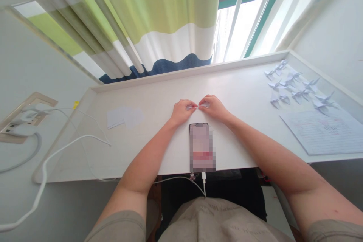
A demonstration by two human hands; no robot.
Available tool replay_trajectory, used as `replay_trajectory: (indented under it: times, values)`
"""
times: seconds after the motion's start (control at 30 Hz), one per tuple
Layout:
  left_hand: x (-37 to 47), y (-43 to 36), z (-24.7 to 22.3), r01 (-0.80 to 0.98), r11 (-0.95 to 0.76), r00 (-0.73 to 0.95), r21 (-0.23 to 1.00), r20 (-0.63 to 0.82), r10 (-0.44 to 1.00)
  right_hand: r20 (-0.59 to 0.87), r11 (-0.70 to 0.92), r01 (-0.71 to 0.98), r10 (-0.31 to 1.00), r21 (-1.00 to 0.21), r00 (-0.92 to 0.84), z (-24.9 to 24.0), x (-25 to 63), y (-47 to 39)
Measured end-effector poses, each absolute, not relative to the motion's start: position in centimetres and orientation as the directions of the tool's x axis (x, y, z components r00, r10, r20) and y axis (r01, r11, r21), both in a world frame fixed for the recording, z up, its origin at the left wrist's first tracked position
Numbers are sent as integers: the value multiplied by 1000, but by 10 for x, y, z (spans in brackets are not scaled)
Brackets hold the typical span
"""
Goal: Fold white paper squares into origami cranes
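Note:
Both hands meet above the middle of the white desk [153, 143], fingertips nearly touching. My left hand [183, 110] pinches one side of a small folded white paper [196, 107]; my right hand [212, 106] pinches the other side. Fingers hide most of the paper. Just below the hands lies a phone [202, 147] with a blurred screen and a white cable plugged into its lower end. White paper sheets [116, 118] lie to the left. Several folded white paper figures [292, 79] stand at the back right.
A written sheet stack [326, 132] lies at the right. Wall sockets [27, 119] with plugs are at the left, and a white cable [44, 174] loops over the desk's left side. A raised rim [184, 72] runs along the back, below a curtain [159, 11].

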State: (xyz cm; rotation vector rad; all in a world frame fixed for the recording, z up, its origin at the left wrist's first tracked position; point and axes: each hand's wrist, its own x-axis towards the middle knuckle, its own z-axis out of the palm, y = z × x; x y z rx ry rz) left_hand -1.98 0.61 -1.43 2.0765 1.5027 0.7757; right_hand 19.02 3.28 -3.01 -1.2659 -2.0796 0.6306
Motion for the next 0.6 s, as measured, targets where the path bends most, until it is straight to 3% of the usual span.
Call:
replay_trajectory:
  times: [0.17,0.37,0.6]
  values:
    - [-21,3,-16,666,-364,268,651,247,931,272,496,582,860,-644,-431,-32,196,30]
    - [-19,0,-14,795,-357,215,491,322,922,329,615,587,784,-527,-526,-24,205,18]
    - [-22,2,-15,749,-395,278,532,288,916,273,670,535,720,-515,-638,-17,212,13]
